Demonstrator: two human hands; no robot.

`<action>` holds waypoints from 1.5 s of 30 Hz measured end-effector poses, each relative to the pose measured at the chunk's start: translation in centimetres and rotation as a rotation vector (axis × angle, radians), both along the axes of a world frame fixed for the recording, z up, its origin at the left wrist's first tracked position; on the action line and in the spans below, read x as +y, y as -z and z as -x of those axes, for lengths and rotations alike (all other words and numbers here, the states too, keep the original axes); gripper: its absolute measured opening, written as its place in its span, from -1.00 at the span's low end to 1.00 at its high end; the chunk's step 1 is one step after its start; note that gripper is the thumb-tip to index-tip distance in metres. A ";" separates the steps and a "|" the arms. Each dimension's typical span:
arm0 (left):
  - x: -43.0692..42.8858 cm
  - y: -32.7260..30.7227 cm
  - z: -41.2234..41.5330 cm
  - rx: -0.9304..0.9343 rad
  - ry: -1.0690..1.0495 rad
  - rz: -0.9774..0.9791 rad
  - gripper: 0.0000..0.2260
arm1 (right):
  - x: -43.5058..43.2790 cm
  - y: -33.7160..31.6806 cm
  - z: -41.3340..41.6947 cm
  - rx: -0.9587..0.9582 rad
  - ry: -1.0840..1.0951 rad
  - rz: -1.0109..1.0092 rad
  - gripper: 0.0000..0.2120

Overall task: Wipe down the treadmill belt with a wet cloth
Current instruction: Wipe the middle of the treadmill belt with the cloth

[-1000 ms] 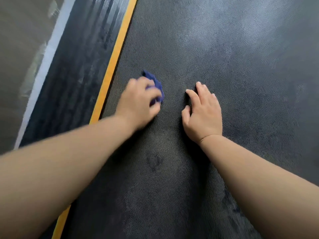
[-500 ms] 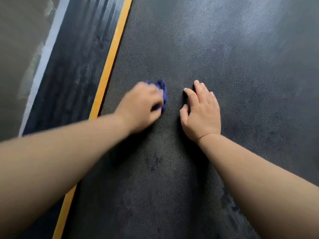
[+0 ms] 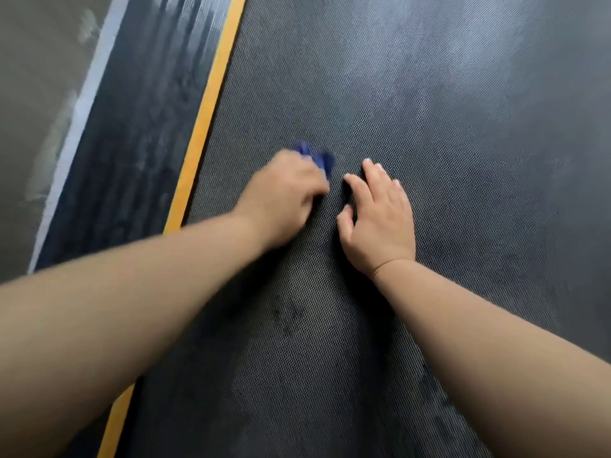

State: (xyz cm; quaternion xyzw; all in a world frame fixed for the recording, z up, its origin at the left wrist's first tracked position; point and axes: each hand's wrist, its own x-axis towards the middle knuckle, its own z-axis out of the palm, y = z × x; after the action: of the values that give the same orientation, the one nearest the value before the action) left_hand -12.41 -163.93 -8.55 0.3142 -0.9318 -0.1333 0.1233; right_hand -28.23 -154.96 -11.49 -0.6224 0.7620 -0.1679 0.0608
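Two hands on the dark textured rubber treadmill belt point(image 3: 429, 94). Left hand point(image 3: 281, 200), fingers curled, grips a small crumpled blue cloth point(image 3: 317, 158) poking out past its fingertips. Over the last second it has slid rightward, now just beside the right hand point(image 3: 377, 219), whose fingers lie flat, holding nothing. Stroke is mid-belt; most of the surface likely remains.

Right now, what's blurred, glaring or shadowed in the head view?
Head view: the left hand and the cloth are smeared by motion blur; the right hand is sharp, flat on the belt; pale glare patches on the belt's far side; the rail is streaked; dark shadow between the hands.
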 end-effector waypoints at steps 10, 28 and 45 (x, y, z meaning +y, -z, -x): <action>-1.4 0.7 -2.1 -0.087 0.137 0.156 -0.69 | 0.0 0.1 0.0 -0.012 -0.008 0.000 -0.54; -1.2 -0.2 -5.5 -0.164 0.052 0.087 -0.74 | 0.1 0.3 0.0 -0.003 0.000 -0.013 -0.53; -2.6 -1.7 -7.2 -0.236 -0.156 0.171 -0.62 | 0.2 -0.3 -4.3 -0.017 0.075 -0.129 -0.45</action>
State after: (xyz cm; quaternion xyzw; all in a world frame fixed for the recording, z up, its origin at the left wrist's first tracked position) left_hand -5.23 -166.55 -6.82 0.3874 -0.9206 -0.0060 0.0493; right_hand -23.91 -154.80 -11.21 -0.5867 0.7936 -0.1260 0.1008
